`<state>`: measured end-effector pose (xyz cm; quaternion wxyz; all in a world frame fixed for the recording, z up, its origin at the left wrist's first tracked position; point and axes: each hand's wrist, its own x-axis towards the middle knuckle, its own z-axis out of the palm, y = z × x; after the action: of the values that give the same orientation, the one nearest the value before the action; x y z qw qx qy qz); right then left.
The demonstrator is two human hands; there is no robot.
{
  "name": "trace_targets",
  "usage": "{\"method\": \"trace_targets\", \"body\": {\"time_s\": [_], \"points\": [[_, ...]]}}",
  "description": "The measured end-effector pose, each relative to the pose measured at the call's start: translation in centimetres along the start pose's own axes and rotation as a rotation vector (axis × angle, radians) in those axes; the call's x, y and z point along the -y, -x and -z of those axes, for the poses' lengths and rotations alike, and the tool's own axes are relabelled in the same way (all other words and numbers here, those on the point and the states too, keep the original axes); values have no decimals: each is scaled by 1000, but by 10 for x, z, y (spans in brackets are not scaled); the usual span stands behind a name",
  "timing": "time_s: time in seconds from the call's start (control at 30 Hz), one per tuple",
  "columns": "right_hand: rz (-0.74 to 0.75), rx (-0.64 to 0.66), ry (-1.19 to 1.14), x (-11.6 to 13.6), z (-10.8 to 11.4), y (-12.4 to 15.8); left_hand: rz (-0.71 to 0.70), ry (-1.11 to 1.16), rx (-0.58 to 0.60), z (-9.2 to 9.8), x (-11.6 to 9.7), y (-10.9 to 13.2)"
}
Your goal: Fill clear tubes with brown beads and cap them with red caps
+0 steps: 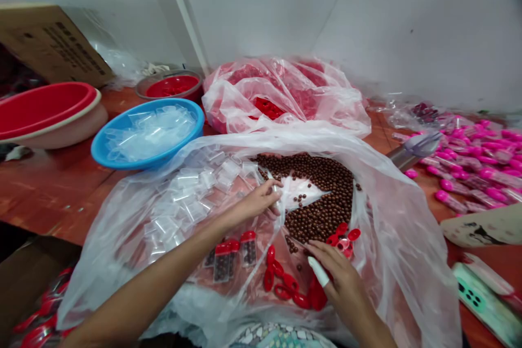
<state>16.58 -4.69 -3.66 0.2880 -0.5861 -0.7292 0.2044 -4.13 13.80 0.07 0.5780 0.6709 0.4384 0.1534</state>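
My left hand (259, 199) is over the middle of a clear plastic sheet or bag (391, 212), fingers curled round something clear that I cannot make out. It is beside the near left edge of a pile of brown beads (326, 217). My right hand (340, 277), a white cover on one digit, reaches to the pile's near edge with fingers stretched out and apart. Red caps (290, 283) lie between my hands, and more red caps (345, 239) beyond the right one. Small clear containers (191, 190) lie left of my left hand. Several bead-filled, red-capped containers (222, 262) stand below my left forearm.
Behind the sheet are a blue basin (196, 128) of clear plastic pieces and a bag of red parts (285, 92). Red basins (49, 103) stand left. Pink-capped tubes (481, 157) are heaped right, near a phone (485, 299). A cardboard box (53, 43) leans at back left.
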Motion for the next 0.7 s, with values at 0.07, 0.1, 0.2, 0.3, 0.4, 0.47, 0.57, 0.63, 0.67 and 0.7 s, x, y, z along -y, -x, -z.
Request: {"method": "trace_targets", "body": {"time_s": [0.07,0.1,0.2,0.3,0.4,0.47,0.57,0.63,0.67,0.7], "points": [[17,12,3,3,0,1,63,130,35,-18,-5,-25],[23,18,1,4,0,1,88,135,30,-25,-7,-35],[33,29,-6,2,2,7,150,2,50,-39,-12,-51],[59,15,-17,-4,3,16,152,-269,71,-44,-15,-44],[86,0,-17,-10,3,23,112,-607,-13,-38,-16,-24],[111,-12,-11,-12,2,25,131,-776,-54,-32,-17,-11],[147,-26,-5,-11,2,24,203,-918,-70,-31,-16,2],[157,-22,0,-10,2,21,205,-955,-76,-38,-15,5],[161,-19,3,-9,2,21,191,-956,-78,-43,-14,4],[159,-15,7,-8,3,20,169,-944,-76,-48,-13,3]]}}
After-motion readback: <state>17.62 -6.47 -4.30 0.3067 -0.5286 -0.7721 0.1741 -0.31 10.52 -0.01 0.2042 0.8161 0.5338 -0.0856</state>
